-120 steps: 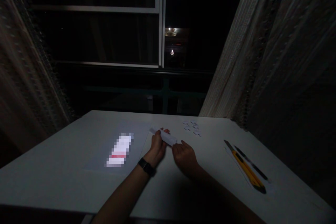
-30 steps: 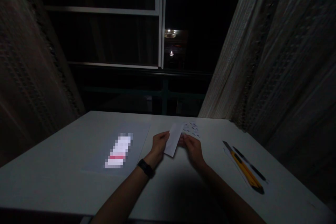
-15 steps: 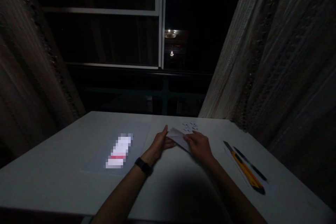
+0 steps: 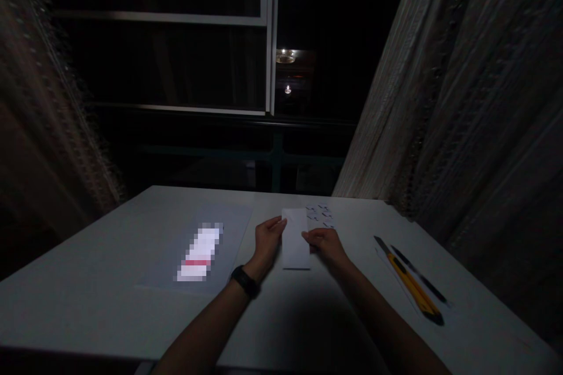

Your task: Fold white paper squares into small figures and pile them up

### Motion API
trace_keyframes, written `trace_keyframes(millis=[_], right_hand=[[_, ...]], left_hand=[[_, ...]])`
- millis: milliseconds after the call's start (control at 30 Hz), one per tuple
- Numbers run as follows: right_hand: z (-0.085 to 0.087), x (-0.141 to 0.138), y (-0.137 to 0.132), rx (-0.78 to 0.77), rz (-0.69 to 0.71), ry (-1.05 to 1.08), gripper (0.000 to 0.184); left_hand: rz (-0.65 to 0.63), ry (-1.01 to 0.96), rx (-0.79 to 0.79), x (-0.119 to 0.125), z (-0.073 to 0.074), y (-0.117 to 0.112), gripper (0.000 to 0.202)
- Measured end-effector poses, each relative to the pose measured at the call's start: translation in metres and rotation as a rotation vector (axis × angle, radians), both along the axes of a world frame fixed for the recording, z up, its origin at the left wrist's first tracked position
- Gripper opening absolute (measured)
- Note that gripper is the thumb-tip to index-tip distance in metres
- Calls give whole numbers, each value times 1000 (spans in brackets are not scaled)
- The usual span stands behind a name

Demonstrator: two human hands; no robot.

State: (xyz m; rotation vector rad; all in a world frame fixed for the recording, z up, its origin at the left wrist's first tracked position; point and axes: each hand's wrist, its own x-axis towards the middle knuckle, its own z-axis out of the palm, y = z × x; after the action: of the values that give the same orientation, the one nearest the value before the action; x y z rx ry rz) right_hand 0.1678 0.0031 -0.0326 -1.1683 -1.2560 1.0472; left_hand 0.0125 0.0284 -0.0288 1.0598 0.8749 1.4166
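A white rectangular strip of folded paper (image 4: 295, 240) stands upright between my two hands above the white table (image 4: 109, 304). My left hand (image 4: 267, 243), with a dark watch on its wrist, pinches the paper's left edge. My right hand (image 4: 325, 244) pinches the right edge. Just beyond the paper, several small paper scraps (image 4: 321, 215) lie on the table.
A sheet with a blurred white and red item (image 4: 199, 252) lies to the left. A yellow utility knife (image 4: 409, 287) and a black pen (image 4: 420, 282) lie at the right. Curtains hang on both sides of a dark window behind the table.
The paper was turned between my hands: it lay tilted and low half a second ago, and now it faces me upright, held at both edges.
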Motion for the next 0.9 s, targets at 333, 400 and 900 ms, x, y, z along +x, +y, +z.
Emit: trace_keyframes(millis=[333,400,900], right_hand=[[-8,-14,-4,-52,8,130,37],[-9,-17,-4,-40,-32,147,37],[-16,-20,-1,-20,-150,307,32]], left_hand=[[221,480,286,1,-2,-2,38],[207,567,331,1,0,-3,38],[210,653,319,3,-2,-7,37]])
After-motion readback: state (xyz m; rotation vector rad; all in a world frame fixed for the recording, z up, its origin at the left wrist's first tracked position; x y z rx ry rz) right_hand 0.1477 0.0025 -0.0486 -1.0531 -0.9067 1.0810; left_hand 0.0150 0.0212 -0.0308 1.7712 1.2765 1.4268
